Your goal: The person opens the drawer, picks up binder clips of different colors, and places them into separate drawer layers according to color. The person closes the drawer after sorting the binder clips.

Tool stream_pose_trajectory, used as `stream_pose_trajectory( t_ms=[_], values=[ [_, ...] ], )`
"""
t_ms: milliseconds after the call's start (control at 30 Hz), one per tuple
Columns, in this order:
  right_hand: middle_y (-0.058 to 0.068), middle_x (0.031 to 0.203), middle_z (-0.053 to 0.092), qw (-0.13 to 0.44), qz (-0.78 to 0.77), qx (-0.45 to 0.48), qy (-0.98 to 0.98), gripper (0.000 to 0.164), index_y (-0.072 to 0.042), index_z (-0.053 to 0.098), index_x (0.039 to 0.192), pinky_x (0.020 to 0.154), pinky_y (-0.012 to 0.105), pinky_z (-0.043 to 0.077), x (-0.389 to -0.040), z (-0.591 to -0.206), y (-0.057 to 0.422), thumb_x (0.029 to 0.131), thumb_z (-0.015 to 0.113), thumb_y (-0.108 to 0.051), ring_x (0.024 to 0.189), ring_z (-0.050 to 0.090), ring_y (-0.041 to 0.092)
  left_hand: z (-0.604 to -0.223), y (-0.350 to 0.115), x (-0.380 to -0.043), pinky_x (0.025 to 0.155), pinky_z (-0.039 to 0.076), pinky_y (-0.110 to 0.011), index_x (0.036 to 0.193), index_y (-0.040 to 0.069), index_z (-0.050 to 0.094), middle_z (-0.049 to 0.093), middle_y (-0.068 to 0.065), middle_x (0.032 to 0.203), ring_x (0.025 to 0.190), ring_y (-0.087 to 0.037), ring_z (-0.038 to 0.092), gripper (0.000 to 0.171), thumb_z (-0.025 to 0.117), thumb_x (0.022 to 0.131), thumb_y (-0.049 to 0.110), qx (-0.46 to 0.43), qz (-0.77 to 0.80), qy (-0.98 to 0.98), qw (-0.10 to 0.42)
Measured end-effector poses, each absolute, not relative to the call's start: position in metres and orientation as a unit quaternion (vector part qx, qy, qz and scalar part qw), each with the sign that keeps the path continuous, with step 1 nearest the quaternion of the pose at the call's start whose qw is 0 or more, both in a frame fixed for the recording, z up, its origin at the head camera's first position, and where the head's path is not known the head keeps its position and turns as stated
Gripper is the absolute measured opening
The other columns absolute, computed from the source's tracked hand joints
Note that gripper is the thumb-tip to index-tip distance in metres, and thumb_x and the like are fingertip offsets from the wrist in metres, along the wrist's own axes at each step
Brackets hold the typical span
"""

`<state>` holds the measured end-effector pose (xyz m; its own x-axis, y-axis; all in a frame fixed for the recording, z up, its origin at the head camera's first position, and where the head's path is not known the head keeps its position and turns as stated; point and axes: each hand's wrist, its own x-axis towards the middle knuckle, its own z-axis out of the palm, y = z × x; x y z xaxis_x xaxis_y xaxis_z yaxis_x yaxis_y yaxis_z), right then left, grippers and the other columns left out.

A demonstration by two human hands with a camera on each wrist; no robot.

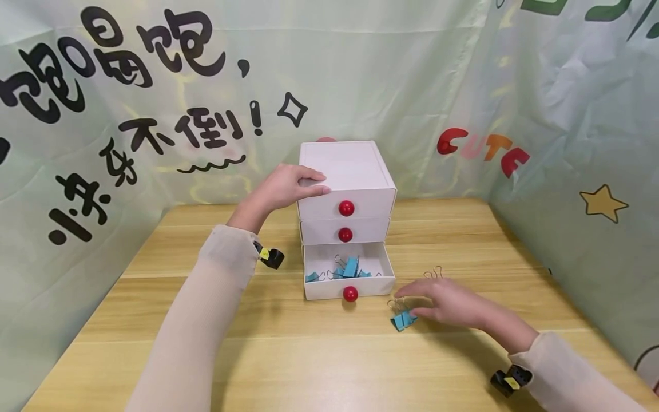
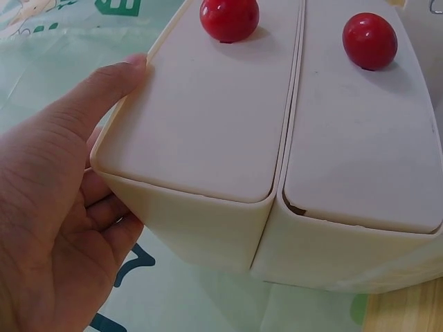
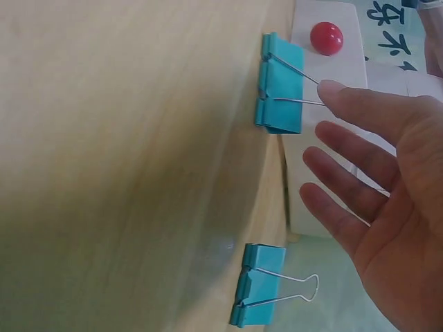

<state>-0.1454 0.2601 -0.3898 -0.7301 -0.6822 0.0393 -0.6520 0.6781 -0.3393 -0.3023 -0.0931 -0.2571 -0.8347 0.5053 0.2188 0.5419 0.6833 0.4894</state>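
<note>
My left hand [image 1: 288,186] rests at the upper left edge of a white drawer box [image 1: 342,163], its thumb [image 2: 114,83] lying along the top front edge. The bottom drawer [image 1: 323,290] is pulled out, with several blue binder clips [image 1: 352,267] inside; the two drawers above are closed. Beside the drawer's front right corner, my right hand [image 1: 453,302] hovers over a blue binder clip [image 1: 403,320] on the table. In the right wrist view the thumb overlaps the wire handles of this clip [image 3: 282,90], while the other fingers are spread; contact is unclear.
A second binder clip [image 3: 263,287] stands on the table; in the head view only its wire handles [image 1: 433,273] show behind my right hand. Red round knobs [image 1: 350,294] stick out from the drawers. A printed cloth [image 1: 360,68] hangs behind the wooden table [image 1: 319,360].
</note>
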Motion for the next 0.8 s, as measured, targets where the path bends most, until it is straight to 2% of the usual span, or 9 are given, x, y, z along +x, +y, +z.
stream_pose_trajectory(
  t_ms=[267, 500, 700, 800],
  values=[
    [-0.002, 0.133, 0.060, 0.033, -0.154, -0.409, 0.899, 0.052, -0.018, 0.056, 0.138, 0.093, 0.043, 0.051, -0.1443, -0.3986, 0.2604, 0.089, 0.072, -0.015, 0.117, 0.059, 0.020, -0.2574, -0.0915, -0.3034, 0.102, 0.043, -0.036, 0.125, 0.020, 0.069, 0.064, 0.003, 0.128, 0.121, -0.017, 0.053, 0.053, 0.070, 0.085, 0.055, -0.280, -0.287, -0.916, 0.023],
    [-0.002, 0.127, 0.063, 0.036, -0.160, -0.442, 0.882, 0.052, -0.015, 0.057, 0.136, 0.087, 0.039, 0.054, -0.1457, -0.3999, 0.2574, 0.087, 0.072, -0.006, 0.108, 0.063, 0.016, -0.2576, -0.0940, -0.3041, 0.102, 0.042, -0.036, 0.124, 0.021, 0.070, 0.064, 0.004, 0.127, 0.121, -0.017, 0.053, 0.053, 0.070, 0.085, 0.055, -0.281, -0.291, -0.914, 0.022],
    [0.001, 0.125, 0.064, 0.065, -0.157, -0.415, 0.894, 0.053, -0.015, 0.057, 0.137, 0.078, 0.032, 0.055, -0.1442, -0.3976, 0.2541, 0.087, 0.072, -0.006, 0.090, 0.062, 0.010, -0.2579, -0.0938, -0.3036, 0.101, 0.043, -0.035, 0.125, 0.021, 0.069, 0.063, 0.004, 0.129, 0.121, -0.016, 0.053, 0.053, 0.069, 0.085, 0.056, -0.278, -0.292, -0.915, 0.014],
    [-0.001, 0.126, 0.063, 0.063, -0.140, -0.423, 0.893, 0.052, -0.017, 0.059, 0.136, 0.079, 0.032, 0.054, -0.1438, -0.3972, 0.2532, 0.086, 0.073, -0.008, 0.094, 0.061, 0.010, -0.2575, -0.0933, -0.3030, 0.102, 0.042, -0.035, 0.125, 0.021, 0.069, 0.063, 0.004, 0.129, 0.121, -0.016, 0.053, 0.053, 0.069, 0.085, 0.056, -0.281, -0.290, -0.915, 0.017]
  ],
)
